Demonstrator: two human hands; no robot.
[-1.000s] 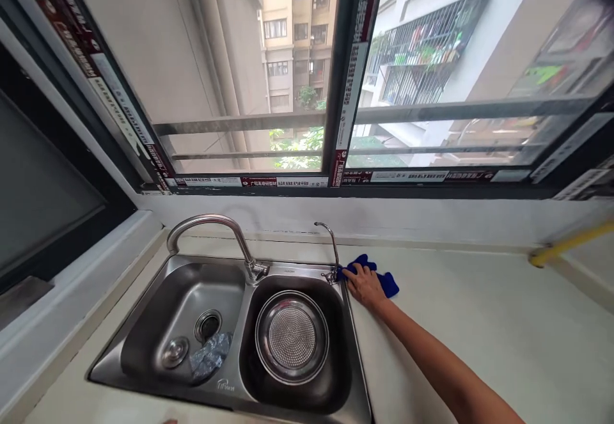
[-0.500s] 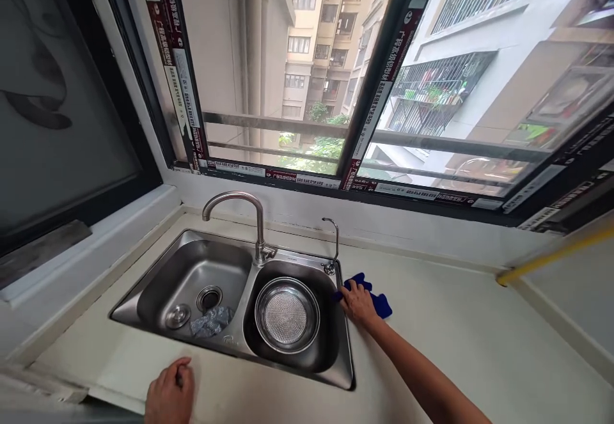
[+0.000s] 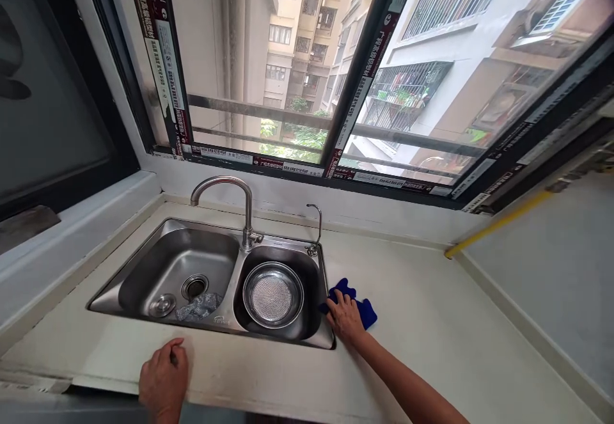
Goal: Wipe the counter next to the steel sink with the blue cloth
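Partly under right hand [image 3: 346,317]: blue cloth [image 3: 368,314]

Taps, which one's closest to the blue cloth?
The thin tap at the back right corner of the sink, nearer the blue cloth under the right hand; the thicker tap stands farther left.

shows a cream countertop [image 3: 407,283] with a two-bowl steel sink [image 3: 233,290] set into it. carries a crumpled blue cloth [image 3: 367,314] by the sink's right rim, partly covered by the right hand [image 3: 346,320]. has the left hand [image 3: 164,374] loosely curled at the front edge.
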